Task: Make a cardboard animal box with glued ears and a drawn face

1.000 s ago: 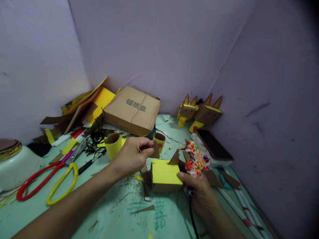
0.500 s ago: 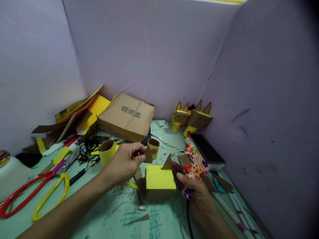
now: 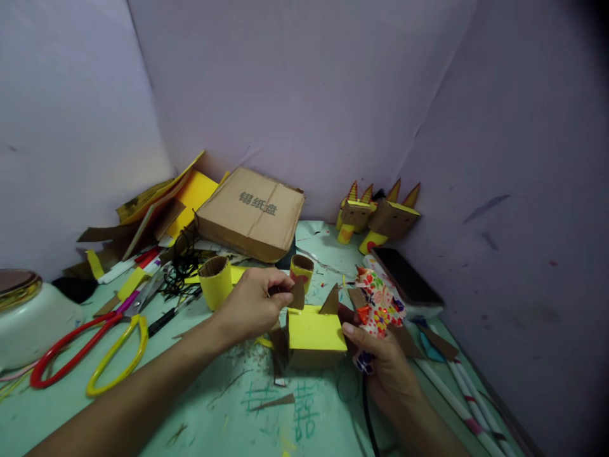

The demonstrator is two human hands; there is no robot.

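Note:
My left hand (image 3: 259, 301) pinches a small pointed cardboard piece (image 3: 297, 296) at the back left of a small cardboard box (image 3: 316, 330) with a yellow top. A similar cardboard triangle (image 3: 331, 301) stands upright at the box's back right. My right hand (image 3: 380, 352) is closed around a flower-patterned hot glue gun (image 3: 383, 312) with a black cord. Its thumb and fingertips reach the box's right side. Whether the left piece touches the box I cannot tell. Two yellow cardboard tubes, a larger one (image 3: 215, 289) and a smaller one (image 3: 304, 279), stand behind the left hand.
Scissors (image 3: 136, 317) with red and yellow handles lie left, beside a white jar (image 3: 33, 317). A large cardboard box (image 3: 250, 219) and yellow card sheets (image 3: 193, 200) are at the back. Horned cardboard figures (image 3: 392, 219) and a phone (image 3: 409, 276) are to the right.
My left hand has lowered the cardboard piece toward the box's back left edge. The whole view has shifted slightly. My right hand still grips the glue gun by the box.

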